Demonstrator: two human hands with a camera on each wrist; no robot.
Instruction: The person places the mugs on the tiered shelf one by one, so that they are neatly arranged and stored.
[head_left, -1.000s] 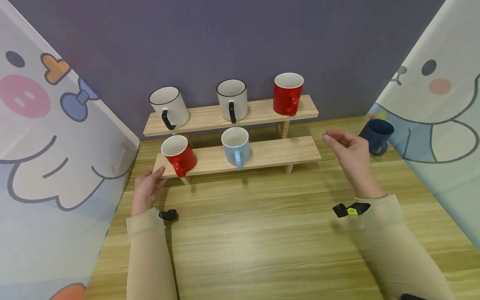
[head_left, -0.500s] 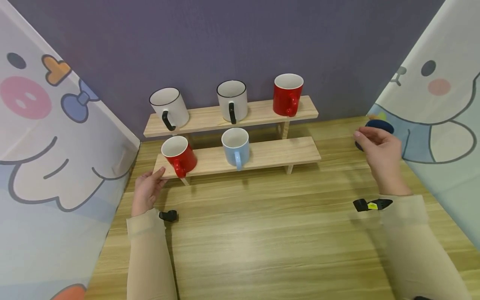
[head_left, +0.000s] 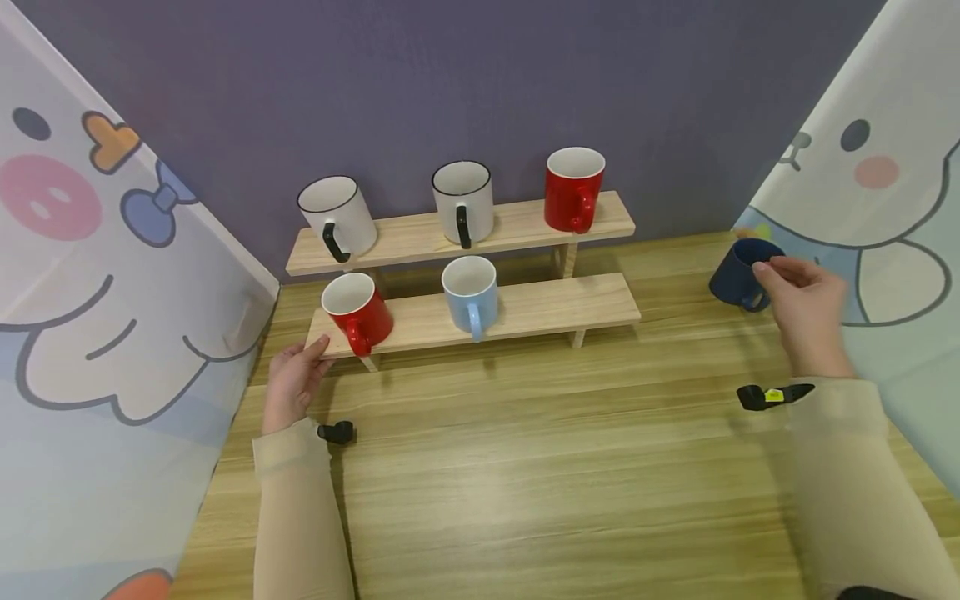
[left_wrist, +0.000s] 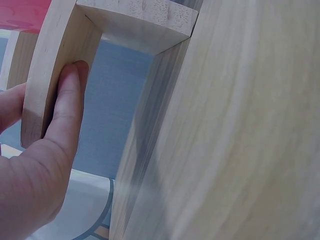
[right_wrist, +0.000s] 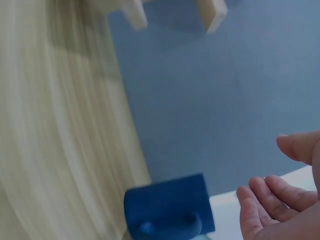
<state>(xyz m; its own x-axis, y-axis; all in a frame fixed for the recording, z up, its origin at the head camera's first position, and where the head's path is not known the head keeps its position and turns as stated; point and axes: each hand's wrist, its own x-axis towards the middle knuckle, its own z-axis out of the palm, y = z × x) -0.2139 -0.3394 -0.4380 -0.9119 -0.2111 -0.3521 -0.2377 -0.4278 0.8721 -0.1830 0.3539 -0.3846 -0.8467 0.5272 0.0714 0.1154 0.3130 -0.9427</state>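
At the left end of the lower wooden shelf [head_left: 562,302], my left hand [head_left: 291,382] grips the board, thumb above and fingers underneath; the left wrist view shows these fingers [left_wrist: 69,102] against its underside. My right hand [head_left: 812,315] hovers at the far right with its fingers relaxed and nothing between them. A navy mug [head_left: 729,277] stands on the table beside it, overlapped by the fingertips in the head view. The right wrist view shows a gap between the hand and this mug [right_wrist: 165,206]. A red mug [head_left: 364,321] and a light blue mug [head_left: 472,302] stand on the lower shelf.
Behind, the upper shelf [head_left: 405,236] carries two white mugs with black handles, one left [head_left: 347,223] and one central [head_left: 476,211], plus a red mug [head_left: 566,196] at right. A dark back wall [head_left: 480,75] and printed side panels [head_left: 840,250] enclose the wooden table [head_left: 517,467].
My right hand has moved right, passing in front of the navy mug to its right side. The left hand keeps its grip on the shelf end.
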